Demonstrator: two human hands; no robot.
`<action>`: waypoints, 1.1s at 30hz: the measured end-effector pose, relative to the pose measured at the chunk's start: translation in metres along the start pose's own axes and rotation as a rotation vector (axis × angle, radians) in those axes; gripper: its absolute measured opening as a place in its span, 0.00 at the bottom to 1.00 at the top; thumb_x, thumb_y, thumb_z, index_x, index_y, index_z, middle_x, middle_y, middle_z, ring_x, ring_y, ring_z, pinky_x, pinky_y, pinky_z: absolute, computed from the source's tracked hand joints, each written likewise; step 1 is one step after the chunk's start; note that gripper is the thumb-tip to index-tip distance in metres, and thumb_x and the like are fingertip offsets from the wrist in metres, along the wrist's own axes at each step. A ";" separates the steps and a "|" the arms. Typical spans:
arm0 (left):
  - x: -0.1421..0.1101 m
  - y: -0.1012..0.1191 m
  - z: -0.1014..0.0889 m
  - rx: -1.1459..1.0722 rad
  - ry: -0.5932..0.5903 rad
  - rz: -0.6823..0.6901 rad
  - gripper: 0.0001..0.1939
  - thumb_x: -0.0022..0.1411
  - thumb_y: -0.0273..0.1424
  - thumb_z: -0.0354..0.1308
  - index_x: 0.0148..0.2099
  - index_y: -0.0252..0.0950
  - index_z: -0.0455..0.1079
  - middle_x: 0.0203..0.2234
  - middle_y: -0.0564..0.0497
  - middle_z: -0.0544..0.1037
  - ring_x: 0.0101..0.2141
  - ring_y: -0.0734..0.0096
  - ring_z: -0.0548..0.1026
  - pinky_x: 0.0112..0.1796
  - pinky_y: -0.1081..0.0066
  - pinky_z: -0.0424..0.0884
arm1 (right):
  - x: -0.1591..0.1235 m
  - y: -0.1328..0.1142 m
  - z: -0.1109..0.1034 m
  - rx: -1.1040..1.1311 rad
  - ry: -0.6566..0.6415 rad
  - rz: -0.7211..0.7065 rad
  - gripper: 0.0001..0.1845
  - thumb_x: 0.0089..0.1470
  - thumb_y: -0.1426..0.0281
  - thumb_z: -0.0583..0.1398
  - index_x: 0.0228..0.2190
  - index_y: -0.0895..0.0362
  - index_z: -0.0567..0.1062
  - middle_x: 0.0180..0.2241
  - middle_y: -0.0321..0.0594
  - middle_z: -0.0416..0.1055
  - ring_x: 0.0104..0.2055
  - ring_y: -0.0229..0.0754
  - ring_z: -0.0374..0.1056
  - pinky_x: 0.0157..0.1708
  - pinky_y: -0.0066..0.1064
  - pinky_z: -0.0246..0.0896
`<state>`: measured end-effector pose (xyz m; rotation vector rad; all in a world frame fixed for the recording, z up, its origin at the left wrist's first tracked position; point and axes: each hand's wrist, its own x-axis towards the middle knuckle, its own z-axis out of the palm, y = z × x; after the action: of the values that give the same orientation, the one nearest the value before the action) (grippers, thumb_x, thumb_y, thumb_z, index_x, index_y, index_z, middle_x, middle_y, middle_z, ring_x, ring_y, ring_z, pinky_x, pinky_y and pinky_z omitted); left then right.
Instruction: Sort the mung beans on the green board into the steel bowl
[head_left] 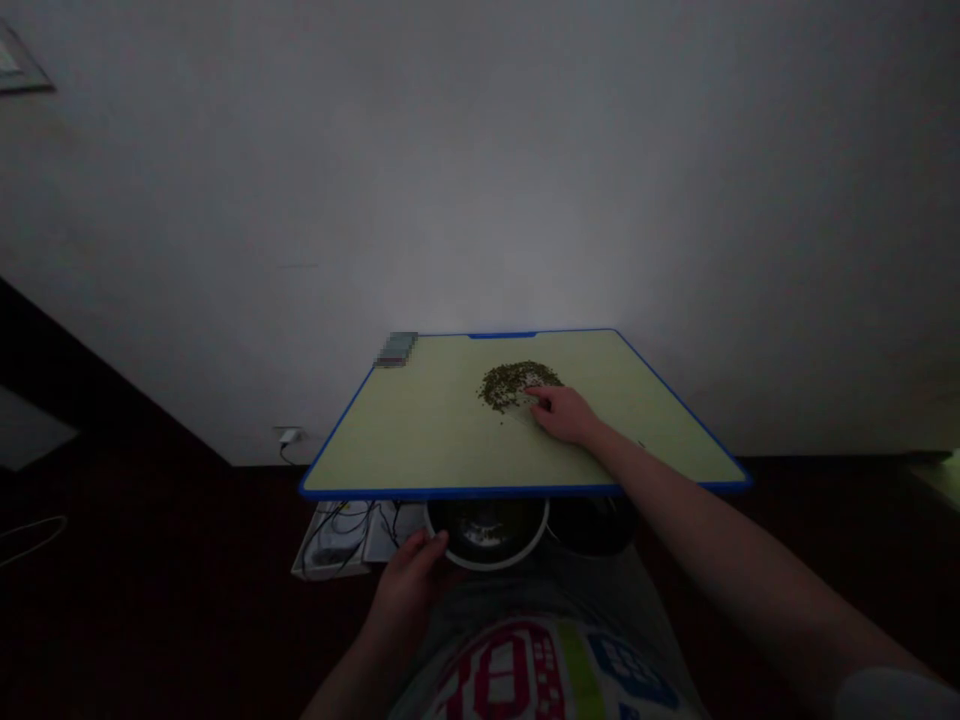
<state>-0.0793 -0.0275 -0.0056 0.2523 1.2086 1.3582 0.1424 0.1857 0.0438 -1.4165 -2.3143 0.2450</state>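
1. The bowl (487, 566) is at the near edge of the surface (420, 440), just below its blue border and partly hidden by it. It has a pale rim and a dark inside. Bright patches show low in it, but whether they are shine or contents I cannot tell.
2. The left hand (414, 565) holds the bowl at the left side of its rim. Its fingers are closed on the rim, with the thumb over the top.
3. The grains (517, 380) lie loose on the surface, right of the middle and toward the far side. They are small and greenish-brown, spread in a rough patch with a thinner, paler area inside it and a few strays on the near side.
4. The right hand (564, 415) reaches in from the near right, at the right side of the patch. Its index finger is stretched out to the grains, the others are bent, and the gap below the index finger is narrow. Whether a grain is pinched there I cannot tell.
5. To the right of the bowl is a dark container (592, 527), partly under the surface; its inside is too dark to read.
6. To the left of the bowl, lower down, a white box (330, 573) holds dark cables (369, 520).
7. At the far left corner of the surface is a blurred item (397, 348).
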 end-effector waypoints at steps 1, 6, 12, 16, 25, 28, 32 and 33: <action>0.000 0.000 0.000 -0.004 0.002 0.001 0.05 0.50 0.24 0.64 0.31 0.34 0.70 0.25 0.49 0.81 0.29 0.64 0.80 0.32 0.65 0.76 | 0.001 0.000 0.000 0.006 -0.007 0.002 0.23 0.52 0.69 0.54 0.51 0.56 0.72 0.29 0.38 0.75 0.30 0.38 0.67 0.33 0.27 0.57; -0.001 0.001 -0.002 -0.011 -0.028 -0.004 0.05 0.50 0.24 0.64 0.30 0.33 0.71 0.25 0.49 0.81 0.29 0.65 0.80 0.32 0.67 0.76 | 0.009 -0.003 -0.002 -0.019 -0.026 -0.016 0.23 0.52 0.69 0.54 0.50 0.57 0.73 0.28 0.39 0.75 0.29 0.38 0.67 0.33 0.27 0.58; 0.002 0.002 -0.006 0.020 -0.066 0.007 0.08 0.47 0.28 0.66 0.31 0.32 0.72 0.26 0.47 0.82 0.30 0.62 0.80 0.31 0.67 0.75 | 0.024 -0.006 -0.009 -0.053 -0.059 -0.060 0.23 0.49 0.71 0.56 0.48 0.55 0.75 0.29 0.38 0.76 0.30 0.39 0.67 0.35 0.28 0.59; 0.003 0.004 -0.005 0.015 -0.052 0.014 0.07 0.47 0.28 0.66 0.30 0.33 0.72 0.26 0.48 0.82 0.30 0.62 0.80 0.32 0.66 0.76 | 0.029 -0.005 -0.004 0.002 -0.030 -0.013 0.23 0.46 0.71 0.57 0.45 0.54 0.76 0.27 0.37 0.75 0.29 0.38 0.66 0.34 0.28 0.59; 0.003 0.004 -0.005 0.020 -0.029 0.007 0.06 0.47 0.26 0.65 0.31 0.33 0.72 0.25 0.49 0.81 0.30 0.62 0.80 0.33 0.65 0.76 | 0.016 -0.004 0.007 -0.001 0.076 -0.037 0.23 0.50 0.72 0.54 0.48 0.56 0.75 0.36 0.41 0.76 0.36 0.41 0.69 0.40 0.31 0.60; 0.002 0.005 -0.006 0.017 -0.055 0.000 0.06 0.49 0.27 0.64 0.32 0.33 0.72 0.26 0.48 0.82 0.31 0.62 0.80 0.35 0.65 0.76 | 0.014 -0.003 0.008 -0.041 0.092 -0.065 0.23 0.51 0.71 0.53 0.50 0.56 0.73 0.44 0.44 0.75 0.42 0.43 0.69 0.44 0.32 0.60; 0.003 0.006 -0.005 0.028 -0.057 0.005 0.07 0.49 0.28 0.65 0.32 0.33 0.73 0.29 0.46 0.82 0.32 0.60 0.80 0.35 0.64 0.76 | 0.013 -0.002 0.008 -0.075 0.100 -0.091 0.24 0.53 0.71 0.53 0.51 0.56 0.72 0.45 0.44 0.74 0.44 0.43 0.69 0.46 0.32 0.60; 0.003 0.006 -0.005 0.029 -0.053 0.007 0.07 0.49 0.28 0.65 0.33 0.33 0.73 0.29 0.46 0.82 0.32 0.60 0.80 0.35 0.64 0.76 | 0.012 -0.002 0.008 -0.076 0.098 -0.094 0.23 0.53 0.70 0.53 0.51 0.56 0.72 0.45 0.44 0.74 0.44 0.43 0.69 0.45 0.32 0.60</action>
<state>-0.0875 -0.0261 -0.0051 0.3113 1.1850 1.3333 0.1324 0.1962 0.0402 -1.3205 -2.3244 0.0589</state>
